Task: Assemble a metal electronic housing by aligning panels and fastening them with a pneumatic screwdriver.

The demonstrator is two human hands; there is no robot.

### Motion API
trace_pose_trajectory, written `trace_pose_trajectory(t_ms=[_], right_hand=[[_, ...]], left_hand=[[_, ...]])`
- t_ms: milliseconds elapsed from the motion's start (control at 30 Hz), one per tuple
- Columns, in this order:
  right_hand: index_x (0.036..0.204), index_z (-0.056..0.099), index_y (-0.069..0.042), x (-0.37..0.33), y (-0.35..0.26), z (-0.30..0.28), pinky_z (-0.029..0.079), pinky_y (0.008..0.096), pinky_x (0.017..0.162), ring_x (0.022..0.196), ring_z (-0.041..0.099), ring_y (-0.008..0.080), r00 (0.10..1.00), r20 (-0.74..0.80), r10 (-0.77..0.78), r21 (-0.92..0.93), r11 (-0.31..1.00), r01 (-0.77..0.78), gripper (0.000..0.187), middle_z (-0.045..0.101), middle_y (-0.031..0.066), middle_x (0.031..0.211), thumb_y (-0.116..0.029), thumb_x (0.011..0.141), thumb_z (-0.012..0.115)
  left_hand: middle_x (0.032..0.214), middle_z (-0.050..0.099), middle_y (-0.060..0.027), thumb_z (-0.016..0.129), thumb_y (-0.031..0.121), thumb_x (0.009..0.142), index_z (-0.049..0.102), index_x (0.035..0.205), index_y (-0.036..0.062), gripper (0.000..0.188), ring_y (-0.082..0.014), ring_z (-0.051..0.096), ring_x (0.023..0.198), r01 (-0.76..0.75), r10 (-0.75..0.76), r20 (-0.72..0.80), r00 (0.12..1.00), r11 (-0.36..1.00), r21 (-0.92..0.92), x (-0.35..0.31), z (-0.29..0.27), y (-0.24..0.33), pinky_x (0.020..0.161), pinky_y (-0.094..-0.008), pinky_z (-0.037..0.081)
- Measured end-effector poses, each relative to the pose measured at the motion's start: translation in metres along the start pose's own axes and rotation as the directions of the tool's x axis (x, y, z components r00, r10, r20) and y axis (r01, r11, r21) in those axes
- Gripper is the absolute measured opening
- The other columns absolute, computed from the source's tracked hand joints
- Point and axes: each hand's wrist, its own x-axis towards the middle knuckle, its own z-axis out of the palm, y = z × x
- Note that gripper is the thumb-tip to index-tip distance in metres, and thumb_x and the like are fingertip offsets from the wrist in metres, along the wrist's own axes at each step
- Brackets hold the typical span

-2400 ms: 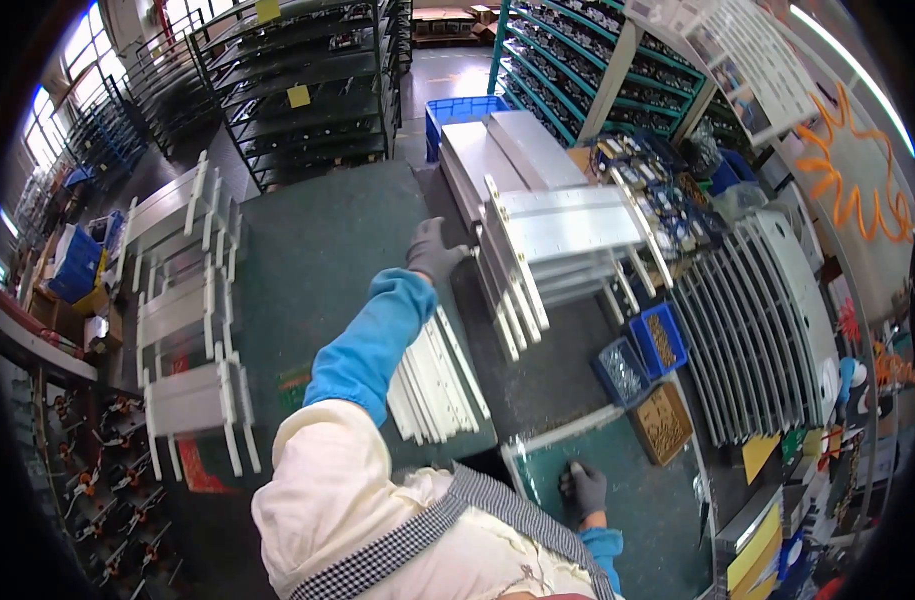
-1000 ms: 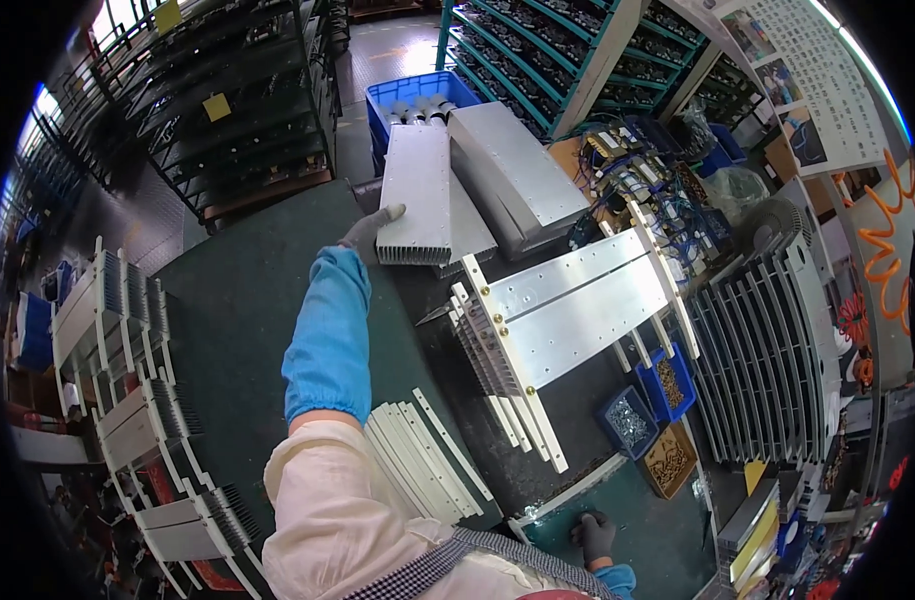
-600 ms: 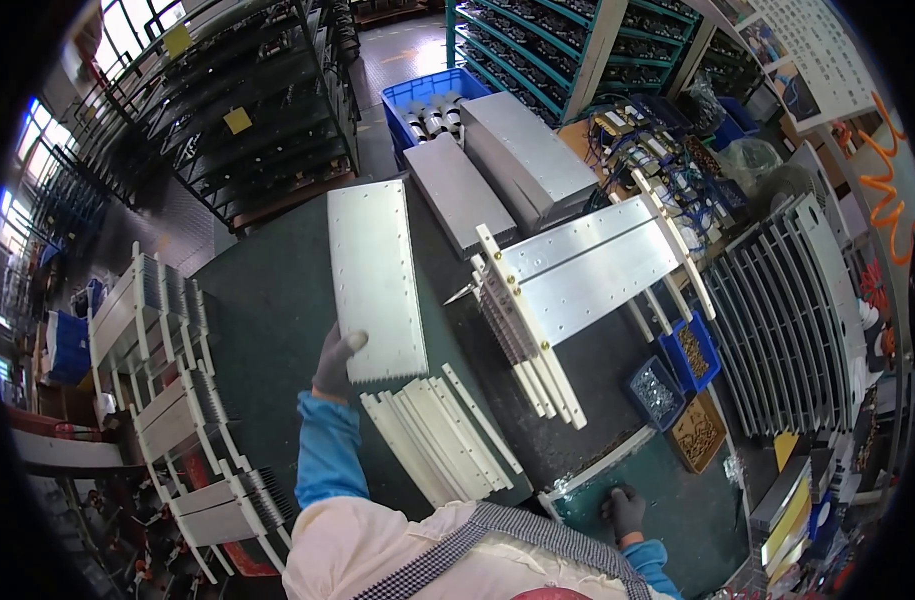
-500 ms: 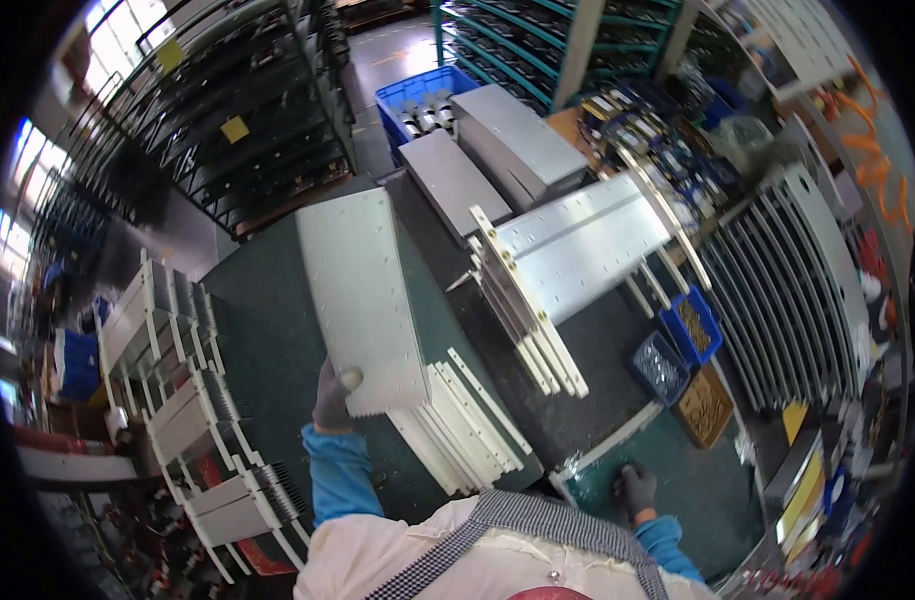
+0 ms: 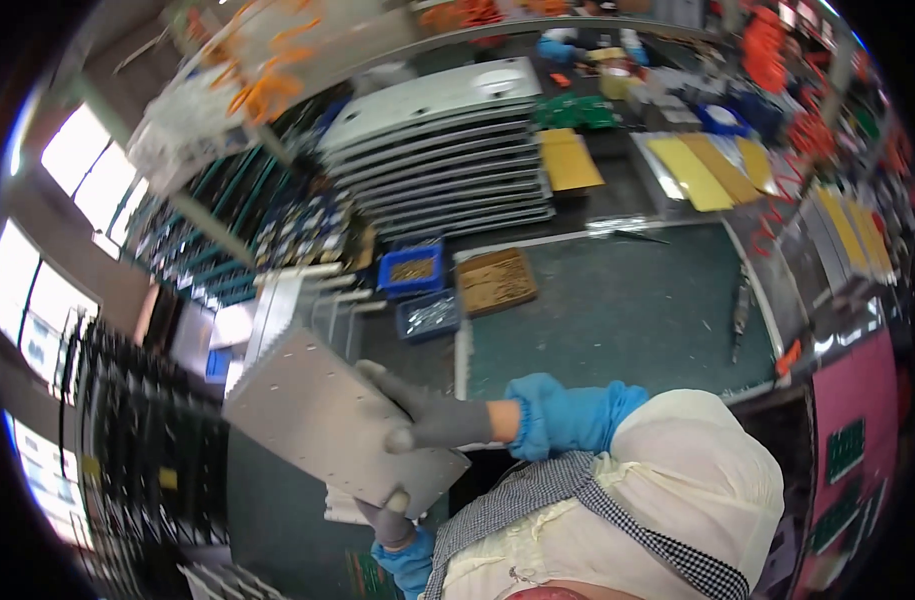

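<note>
Grey metal plate (image 5: 327, 420), flat, with rows of small holes, held tilted at lower left, above a dark floor area and clear of the green mat. Its underside is hidden; a pale stack (image 5: 345, 505) shows only as a sliver under its lower edge.

Right hand (image 5: 422, 415), grey glove, lies across the plate's right part, fingers spread on the top face, thumb out of sight below. Left hand (image 5: 389, 518), grey glove, pinches the plate's lower corner between thumb on top and fingers beneath; most of this hand is covered by the plate and the cream sleeve (image 5: 677, 480).

Containers: two blue bins just beyond the plate, one (image 5: 411, 270) with brownish small parts, one (image 5: 429, 314) with silvery ones; kinds too small to tell. A brown tray (image 5: 497, 282) of fine pieces sits beside them on the mat's corner.

Green mat (image 5: 617, 310) lies bare in the middle, a slim tool (image 5: 741, 308) near its right edge. Behind it, a stack of long grey finned panels (image 5: 447, 150). Left rim dark and blurred: racks, hard to read.
</note>
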Motion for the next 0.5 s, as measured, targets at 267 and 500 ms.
trace_pose_trajectory(t_ms=[267, 500], right_hand=[[0.151, 0.026, -0.006, -0.168, -0.06, -0.177, 0.038, 0.0384, 0.108, 0.129, 0.046, 0.022, 0.941, -0.337, 0.02, 0.27, 0.96, 0.076, 0.103, 0.05, 0.0138, 0.137, -0.043, 0.073, 0.081], [0.148, 0.036, -0.005, -0.225, -0.058, -0.274, 0.038, 0.0389, 0.108, 0.128, 0.048, 0.0238, 0.975, -0.156, -0.156, 0.158, 0.971, 0.181, 0.105, 0.051, 0.0126, 0.137, -0.05, 0.066, 0.085]], left_hand=[[0.125, 0.048, -0.0131, 0.082, 0.02, 0.066, 0.034, 0.137, -0.0003, 0.087, -0.0223, 0.05, 0.112, -0.067, 0.016, 0.362, 0.932, 0.989, 0.129, -0.045, 0.226, -0.028, 0.1, -0.0373, 0.04], [0.118, 0.057, -0.0128, 0.083, 0.011, 0.07, 0.05, 0.125, -0.0031, 0.065, -0.0237, 0.056, 0.106, -0.219, 0.113, 0.441, 0.89, 0.956, 0.196, -0.074, 0.329, -0.054, 0.092, -0.0359, 0.046]])
